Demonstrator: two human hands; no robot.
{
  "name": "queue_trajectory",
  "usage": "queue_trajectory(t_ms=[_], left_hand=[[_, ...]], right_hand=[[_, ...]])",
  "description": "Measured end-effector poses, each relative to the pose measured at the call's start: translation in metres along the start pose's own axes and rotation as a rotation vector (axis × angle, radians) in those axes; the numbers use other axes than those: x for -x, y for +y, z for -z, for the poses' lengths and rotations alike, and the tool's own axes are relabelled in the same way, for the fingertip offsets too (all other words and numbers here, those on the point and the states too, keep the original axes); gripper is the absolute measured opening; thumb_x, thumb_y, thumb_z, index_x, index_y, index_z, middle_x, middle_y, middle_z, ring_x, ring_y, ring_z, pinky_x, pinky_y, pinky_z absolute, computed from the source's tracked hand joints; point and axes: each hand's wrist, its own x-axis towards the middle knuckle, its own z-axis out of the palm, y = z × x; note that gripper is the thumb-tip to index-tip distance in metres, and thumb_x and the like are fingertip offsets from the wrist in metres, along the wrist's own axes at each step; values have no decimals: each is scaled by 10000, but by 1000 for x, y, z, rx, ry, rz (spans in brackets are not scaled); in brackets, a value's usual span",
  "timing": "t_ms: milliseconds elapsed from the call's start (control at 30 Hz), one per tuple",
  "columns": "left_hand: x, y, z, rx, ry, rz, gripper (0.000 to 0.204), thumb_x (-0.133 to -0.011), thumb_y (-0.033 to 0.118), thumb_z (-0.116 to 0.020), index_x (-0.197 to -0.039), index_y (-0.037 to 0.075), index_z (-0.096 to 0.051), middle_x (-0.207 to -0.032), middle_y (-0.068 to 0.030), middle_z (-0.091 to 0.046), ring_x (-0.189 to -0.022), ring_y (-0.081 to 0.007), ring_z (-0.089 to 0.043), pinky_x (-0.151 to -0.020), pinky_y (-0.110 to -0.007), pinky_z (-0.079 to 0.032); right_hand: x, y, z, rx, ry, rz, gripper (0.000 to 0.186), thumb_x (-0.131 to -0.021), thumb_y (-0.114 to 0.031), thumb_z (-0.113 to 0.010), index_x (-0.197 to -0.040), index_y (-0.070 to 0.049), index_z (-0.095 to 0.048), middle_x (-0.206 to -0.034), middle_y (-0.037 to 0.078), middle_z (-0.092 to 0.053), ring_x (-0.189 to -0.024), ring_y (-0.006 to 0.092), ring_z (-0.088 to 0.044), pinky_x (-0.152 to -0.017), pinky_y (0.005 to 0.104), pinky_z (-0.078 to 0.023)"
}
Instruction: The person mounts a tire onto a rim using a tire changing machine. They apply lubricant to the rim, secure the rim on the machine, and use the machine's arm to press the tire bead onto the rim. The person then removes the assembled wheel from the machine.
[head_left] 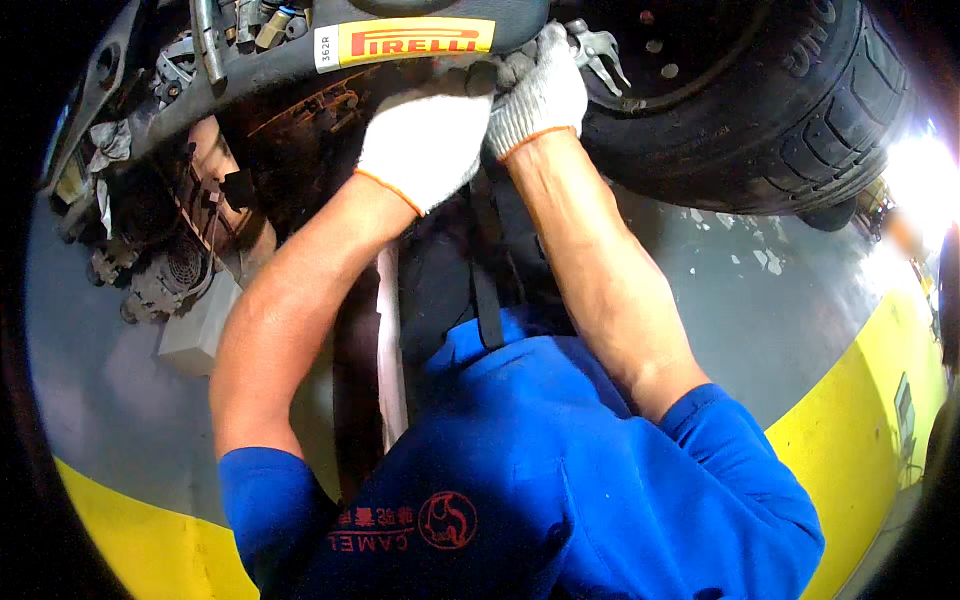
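A silvery metal piece (598,58) with curved, prong-like arms juts out just beside the right hand (541,88), angled downward. A smooth, black curved panel (293,60), bearing a yellow label, stretches above both hands.

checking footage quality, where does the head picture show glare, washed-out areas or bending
Head view: white glare at the right edge, beside the black rubber tyre; the white-gloved left hand mostly washed out, the white-gloved right hand showing knit ribbing; the yellow floor band bending near the dark rim.
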Motion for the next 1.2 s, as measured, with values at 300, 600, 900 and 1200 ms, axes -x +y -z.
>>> queue_trajectory(t_ms=[300, 600, 900, 1200], left_hand=[[32, 16, 0, 287, -304, 346, 763, -812, 477, -726, -1363, -8, -518, -1221, -270, -635, -1076, -410, -655, -945, -467, -534], [8, 18, 6, 286, -397, 327, 1101, -735, 641, -753, -1531, -15, -369, -1309, -300, -609, -1167, -405, -643, -1004, -426, -518], [4, 29, 6, 318, -343, 334, 1049, -718, 617, -784, -1494, 22, -407, -1128, -287, -674, -1019, -396, -696, -890, -447, -563], [12, 59, -1, -65, -134, 271, 879, -760, 343, -766, -1479, -19, -414, -995, -171, -614, -811, -322, -665, -733, -403, -569]], right_hand=[[39, -13, 47, 445, -209, -190, 213, -1003, -268, -652, -1113, -85, -647, -922, 28, -674, -771, 147, -637, -641, 293, -535], [29, -32, 66, 414, -273, -163, 212, -979, -247, -645, -1087, -71, -692, -941, 45, -691, -808, 158, -659, -639, 299, -544], [22, -36, 70, 415, -282, -154, 185, -1017, -238, -605, -1097, -81, -663, -891, 21, -682, -750, 125, -642, -607, 254, -546], [23, -27, 60, -84, -309, -371, 226, -1028, -338, -598, -1005, -116, -628, -880, 67, -668, -817, 239, -641, -770, 405, -541]])
